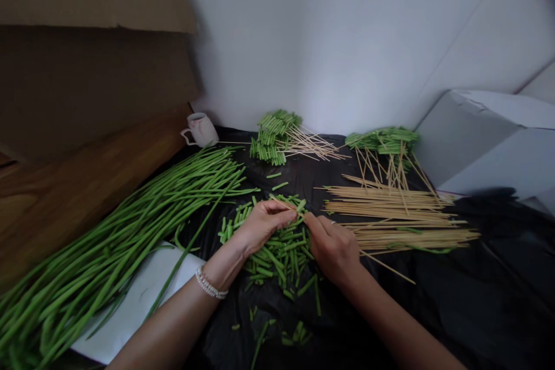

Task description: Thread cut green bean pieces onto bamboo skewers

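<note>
Fingertips together, a person's left hand (264, 224) pinches a thin skewer (282, 203) above cut green stems (281, 257) at the clock's centre; the right hand (333, 245) curls closed just beside, its grip partly hidden. Loose skewers (403, 237) lie at three o'clock, long stems (130, 231) at nine, green-loaded bundles at twelve (277, 133) and two (381, 140).

Plain white wall (355, 40) fills the back, pale bluish patch mid-wall, thin diagonal line upper right. Big brown cardboard panel (95, 81) top left, brown grained wooden surface (65, 196) below it. White box-shaped object (481, 139) at right. Wrinkled black plastic-like sheet (472, 295) underneath. Light dim, soft; edges dark.
</note>
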